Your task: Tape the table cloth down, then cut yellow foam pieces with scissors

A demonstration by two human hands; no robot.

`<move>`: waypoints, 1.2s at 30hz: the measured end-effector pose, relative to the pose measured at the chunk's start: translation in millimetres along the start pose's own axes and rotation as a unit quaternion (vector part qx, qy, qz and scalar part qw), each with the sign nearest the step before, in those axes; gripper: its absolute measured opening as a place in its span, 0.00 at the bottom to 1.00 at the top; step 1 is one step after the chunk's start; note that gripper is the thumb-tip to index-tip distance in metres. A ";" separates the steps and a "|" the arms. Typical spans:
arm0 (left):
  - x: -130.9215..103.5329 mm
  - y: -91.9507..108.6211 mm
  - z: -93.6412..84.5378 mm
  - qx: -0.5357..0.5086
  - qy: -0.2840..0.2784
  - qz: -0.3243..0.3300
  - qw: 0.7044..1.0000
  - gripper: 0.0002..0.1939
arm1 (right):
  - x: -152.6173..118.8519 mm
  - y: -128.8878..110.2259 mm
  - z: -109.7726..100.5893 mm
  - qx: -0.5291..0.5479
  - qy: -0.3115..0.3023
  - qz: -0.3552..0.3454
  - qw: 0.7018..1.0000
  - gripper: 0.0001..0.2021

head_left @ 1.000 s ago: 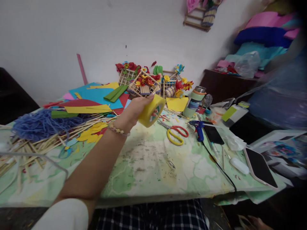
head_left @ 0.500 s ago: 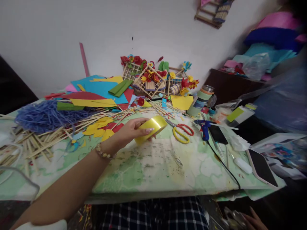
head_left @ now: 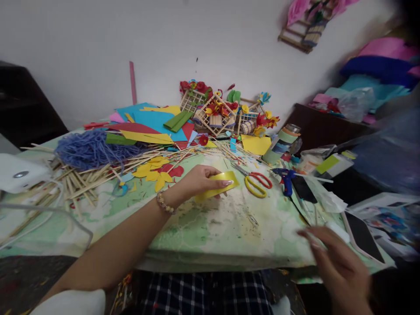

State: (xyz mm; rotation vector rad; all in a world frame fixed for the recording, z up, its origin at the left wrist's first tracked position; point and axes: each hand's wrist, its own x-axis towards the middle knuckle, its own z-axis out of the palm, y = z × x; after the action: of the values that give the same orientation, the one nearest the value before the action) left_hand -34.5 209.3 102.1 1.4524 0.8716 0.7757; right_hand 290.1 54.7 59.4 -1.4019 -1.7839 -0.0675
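Note:
My left hand (head_left: 210, 181) is closed on a shiny yellow strip (head_left: 221, 180), held above the middle of the table, thumb on top. Whether the strip is looped or folded is hidden by my fingers. At the lower right my right hand (head_left: 337, 258) hangs over the table's front edge, smeared by motion, so I cannot make out what its fingertips hold. Scissors (head_left: 256, 183) with red and yellow handles lie just right of the yellow strip. A small metal piece (head_left: 252, 219) rests on the stained cloth in front of them.
A blue glue gun (head_left: 287, 181), its cord trailing forward, and a phone (head_left: 362, 236) lie at the right. Behind stand a bottle (head_left: 282, 142) and stick frames with felt flowers (head_left: 216, 113). Blue yarn (head_left: 95, 148), thin sticks (head_left: 78, 183) and yellow petals (head_left: 154, 170) crowd the left.
My right hand has risen from below the table edge, where it was near a clear object, to over the table's front right. My left hand still holds the yellow strip, now tilted flatter.

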 end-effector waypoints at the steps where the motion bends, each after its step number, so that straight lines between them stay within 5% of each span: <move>1: -0.5 -0.3 1.7 0.002 0.001 -0.008 1.000 0.23 | 27.4 -17.8 18.9 0.030 -0.035 -0.053 0.998 0.15; 3: -1.3 -1.7 4.3 -0.005 -0.015 -0.017 1.000 0.23 | 77.1 -48.6 60.7 0.047 -0.105 -0.126 0.985 0.29; 5: -0.8 -3.7 4.4 -0.036 -0.038 -0.017 0.998 0.24 | 114.2 -66.4 99.8 0.081 -0.157 -0.137 0.975 0.29; 7: 1.6 -5.4 1.3 -0.088 -0.047 -0.009 0.995 0.24 | 137.1 -69.0 128.8 0.139 -0.193 -0.070 0.969 0.22; 10: 6.9 -5.5 -6.5 -0.161 -0.020 0.043 0.986 0.23 | 152.3 -56.7 151.8 0.270 -0.126 0.051 0.953 0.16; 13: 9.7 -4.8 -8.0 -0.178 0.018 0.111 0.978 0.22 | 154.9 -46.6 161.7 0.473 -0.034 0.156 0.867 0.14; 16: 8.4 -8.4 2.1 -0.145 0.024 0.129 0.981 0.20 | 148.7 -46.6 170.7 0.615 -0.024 0.234 0.753 0.14; 19: 7.8 -17.5 15.5 -0.112 0.029 0.133 0.984 0.20 | 137.3 -46.2 181.4 0.656 -0.039 0.277 0.701 0.14; 24: 12.9 -29.9 21.7 -0.116 0.110 0.154 0.975 0.22 | 121.7 -28.4 194.3 0.634 -0.030 0.278 0.721 0.19; 29: 13.1 -26.1 10.0 -0.132 0.190 0.116 0.966 0.23 | 121.2 -16.4 183.6 0.554 -0.189 0.177 0.792 0.26; 32: 12.7 -25.0 2.3 -0.091 0.195 0.102 0.971 0.23 | 126.3 -15.3 171.3 0.556 -0.269 0.134 0.775 0.30; 36: 14.7 -28.3 0.3 -0.014 0.168 0.093 0.981 0.25 | 129.9 -16.8 162.2 0.574 -0.266 0.124 0.764 0.28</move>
State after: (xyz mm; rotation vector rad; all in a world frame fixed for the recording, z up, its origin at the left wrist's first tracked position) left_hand -29.0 222.1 73.4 1.4129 0.9802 1.1938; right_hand 181.5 232.1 44.6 -0.6924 -1.4845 1.4525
